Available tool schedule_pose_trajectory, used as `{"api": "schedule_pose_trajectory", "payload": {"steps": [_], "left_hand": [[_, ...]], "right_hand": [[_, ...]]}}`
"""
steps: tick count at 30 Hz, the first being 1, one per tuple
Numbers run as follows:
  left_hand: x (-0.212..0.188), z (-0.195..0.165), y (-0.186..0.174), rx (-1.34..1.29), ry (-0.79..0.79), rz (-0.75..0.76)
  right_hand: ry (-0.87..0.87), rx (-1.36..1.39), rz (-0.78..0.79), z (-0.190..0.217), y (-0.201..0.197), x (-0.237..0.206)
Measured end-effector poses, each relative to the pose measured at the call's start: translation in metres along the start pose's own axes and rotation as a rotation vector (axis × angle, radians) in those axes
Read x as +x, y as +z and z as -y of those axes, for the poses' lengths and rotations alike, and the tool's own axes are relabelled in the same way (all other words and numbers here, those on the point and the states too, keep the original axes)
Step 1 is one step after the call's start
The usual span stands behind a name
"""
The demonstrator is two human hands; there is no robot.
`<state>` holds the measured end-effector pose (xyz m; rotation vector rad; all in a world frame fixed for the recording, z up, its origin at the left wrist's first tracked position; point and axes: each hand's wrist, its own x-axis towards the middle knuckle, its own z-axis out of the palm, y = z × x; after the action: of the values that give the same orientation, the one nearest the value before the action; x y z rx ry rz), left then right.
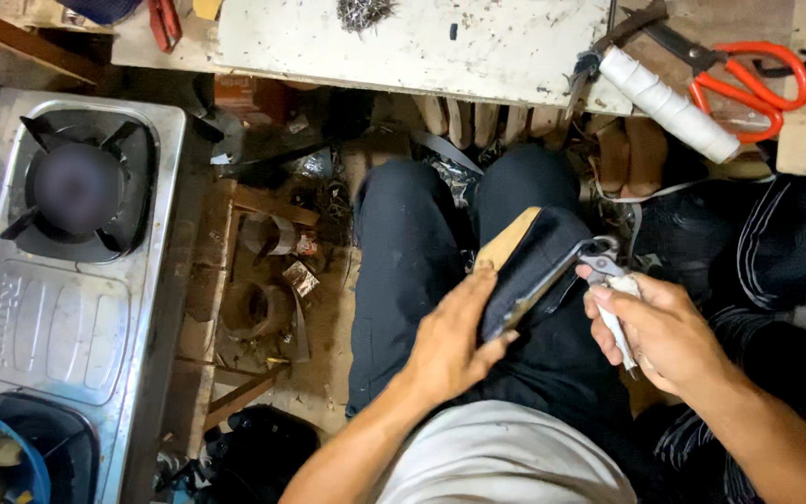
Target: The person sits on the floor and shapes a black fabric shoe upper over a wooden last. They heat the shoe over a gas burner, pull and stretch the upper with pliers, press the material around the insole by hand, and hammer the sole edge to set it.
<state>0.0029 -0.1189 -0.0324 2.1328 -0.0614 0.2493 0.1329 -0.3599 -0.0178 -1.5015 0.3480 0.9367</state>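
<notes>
Dark navy trousers point(403, 271), pale grey shirt point(501, 457), bare forearms.

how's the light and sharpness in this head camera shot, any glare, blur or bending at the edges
Head view: light is dim and uneven, the floor clutter sinking into shadow; the white bench top glares pale; the gas stove shows soft sheen and its edge bows from lens distortion; the left hand, right hand and pliers look slightly soft.

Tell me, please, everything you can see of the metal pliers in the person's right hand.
The pliers look like worn, silvery-grey metal with pale handles. The right hand wraps the handles, which run down through the fist; only the rounded head shows above the fingers. The head points up and left, its tip meeting the edge of the dark shoe upper that the left hand steadies on the lap. Whether it grips is unclear.
</notes>
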Motion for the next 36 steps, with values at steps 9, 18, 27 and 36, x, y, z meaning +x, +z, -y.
{"api": "schedule_pose_trajectory", "payload": {"steps": [9, 18, 27, 36], "left_hand": [[0.068, 0.031, -0.082, 0.465, -0.023, 0.199], [0.067, 0.047, -0.061, 0.441, 0.049, 0.03], [0.057, 0.033, -0.05, 0.565, 0.106, 0.012], [0.051, 0.032, -0.046, 0.545, 0.065, -0.006]], "right_hand": [[-0.077, 0.258, 0.145, 0.024, 0.062, 0.037], [-0.152, 0.025, 0.155, 0.003, 0.069, 0.044], [-0.367, -0.519, 0.279, 0.005, 0.086, 0.033], [-0.842, -0.974, 0.124, 0.024, 0.099, 0.008]]}}
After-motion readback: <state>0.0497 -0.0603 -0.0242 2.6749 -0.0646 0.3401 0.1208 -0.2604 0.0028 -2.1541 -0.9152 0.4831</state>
